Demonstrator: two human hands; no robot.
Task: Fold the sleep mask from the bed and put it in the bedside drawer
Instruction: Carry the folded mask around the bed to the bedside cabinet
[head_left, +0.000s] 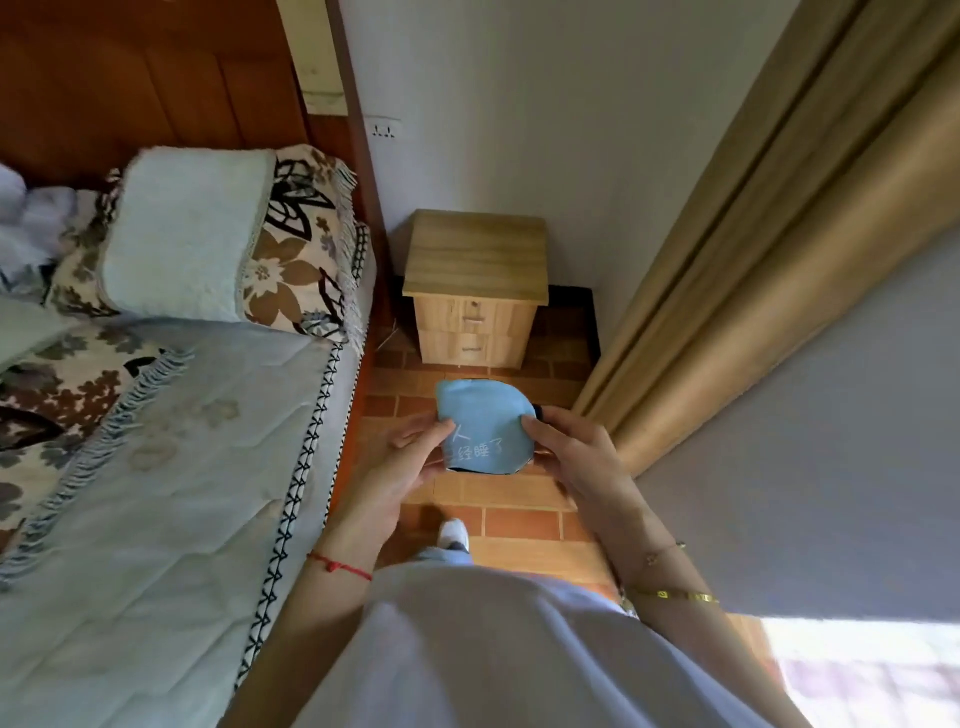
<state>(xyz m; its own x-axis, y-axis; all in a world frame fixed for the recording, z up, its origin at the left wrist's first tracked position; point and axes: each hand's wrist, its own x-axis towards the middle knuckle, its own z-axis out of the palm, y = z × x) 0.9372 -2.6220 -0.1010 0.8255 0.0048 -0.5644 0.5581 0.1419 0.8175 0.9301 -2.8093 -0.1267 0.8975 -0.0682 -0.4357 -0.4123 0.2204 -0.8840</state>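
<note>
A folded blue mask (483, 423) is held flat above the tiled floor (519, 522), rounded end toward a closed two-drawer nightstand (475, 291). The left hand (402, 460) and right hand (571, 447) pinch its sides. White lettering is partly covered; the strap is mostly hidden.

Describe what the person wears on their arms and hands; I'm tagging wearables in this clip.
Both forearms are bare, with no gloves and no rings that can be made out. The left hand has a thin red string bracelet at its wrist. The right hand has a fine chain bracelet at the wrist and a flat gold bangle further up the forearm. A white shirt covers the torso.
</note>
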